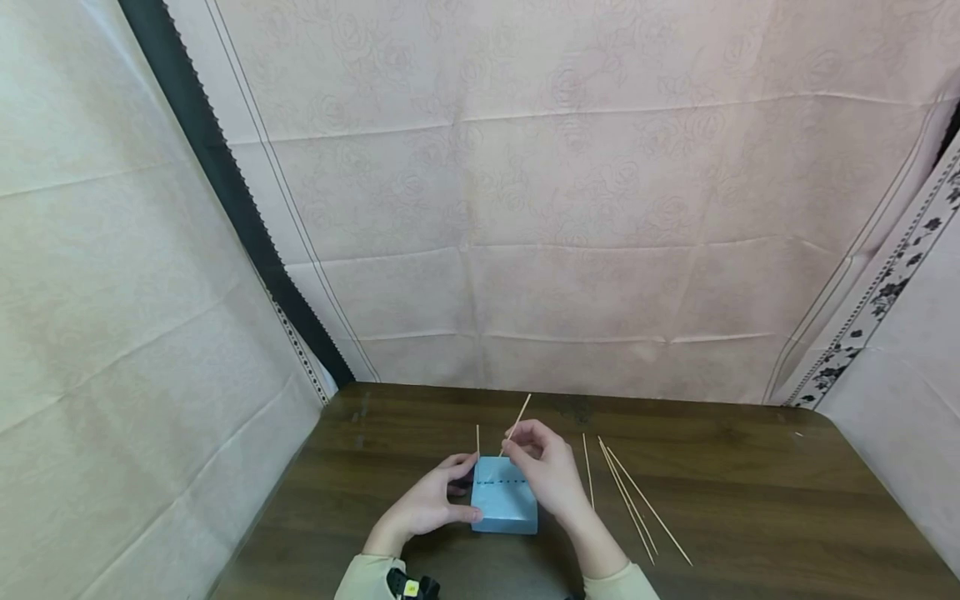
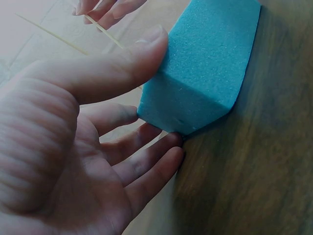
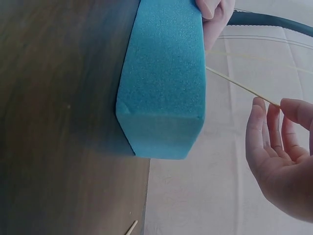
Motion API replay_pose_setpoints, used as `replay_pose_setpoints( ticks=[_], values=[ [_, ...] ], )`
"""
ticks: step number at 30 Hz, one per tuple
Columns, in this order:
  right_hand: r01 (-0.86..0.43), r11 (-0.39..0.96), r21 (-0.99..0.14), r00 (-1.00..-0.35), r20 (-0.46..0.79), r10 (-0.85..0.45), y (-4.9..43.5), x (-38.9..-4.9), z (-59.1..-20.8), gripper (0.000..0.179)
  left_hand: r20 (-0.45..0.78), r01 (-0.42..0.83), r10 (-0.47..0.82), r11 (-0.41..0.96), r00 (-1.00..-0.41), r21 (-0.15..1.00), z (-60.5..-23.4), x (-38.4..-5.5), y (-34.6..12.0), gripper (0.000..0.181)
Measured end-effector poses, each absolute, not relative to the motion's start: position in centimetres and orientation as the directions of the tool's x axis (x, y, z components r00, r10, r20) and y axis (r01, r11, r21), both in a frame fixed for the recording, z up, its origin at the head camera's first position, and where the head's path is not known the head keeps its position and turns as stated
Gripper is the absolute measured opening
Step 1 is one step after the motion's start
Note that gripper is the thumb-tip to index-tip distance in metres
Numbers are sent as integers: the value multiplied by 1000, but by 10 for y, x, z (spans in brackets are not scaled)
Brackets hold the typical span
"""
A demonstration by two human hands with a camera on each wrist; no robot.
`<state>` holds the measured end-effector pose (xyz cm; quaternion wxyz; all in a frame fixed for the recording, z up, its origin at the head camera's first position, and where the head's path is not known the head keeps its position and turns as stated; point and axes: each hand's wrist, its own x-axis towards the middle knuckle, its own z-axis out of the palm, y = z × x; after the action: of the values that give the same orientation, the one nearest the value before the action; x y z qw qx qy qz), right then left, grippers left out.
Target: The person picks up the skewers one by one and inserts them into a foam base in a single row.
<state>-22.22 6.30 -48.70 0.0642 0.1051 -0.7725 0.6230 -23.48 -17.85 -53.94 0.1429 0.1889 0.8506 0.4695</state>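
A light blue foam block (image 1: 504,507) rests on the table, with a row of dark marks across its top. My left hand (image 1: 429,502) grips its left side, thumb on the near part and fingers toward the far corner. One thin wooden stick (image 1: 477,438) stands upright at the block's far left corner. Above the far edge, my right hand (image 1: 553,471) pinches a second thin wooden stick (image 1: 523,406) between thumb and fingertips. That stick (image 3: 239,85) slants in the right wrist view, its lower end meeting the block's edge.
Several loose wooden sticks (image 1: 647,505) lie on the brown wooden table (image 1: 750,475) to the right of my right hand. Pale patterned cloth (image 1: 585,208) hangs behind the table, with more cloth (image 1: 135,333) along the left side.
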Motion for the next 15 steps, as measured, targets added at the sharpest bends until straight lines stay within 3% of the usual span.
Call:
replay_pose_setpoints(
  ticks=[15],
  values=[
    [-266, 234, -935, -964, 249, -97, 61, -220, -484, 7, -62, 191, 459, 484, -886, 854, -539, -234, -179, 92]
  ],
)
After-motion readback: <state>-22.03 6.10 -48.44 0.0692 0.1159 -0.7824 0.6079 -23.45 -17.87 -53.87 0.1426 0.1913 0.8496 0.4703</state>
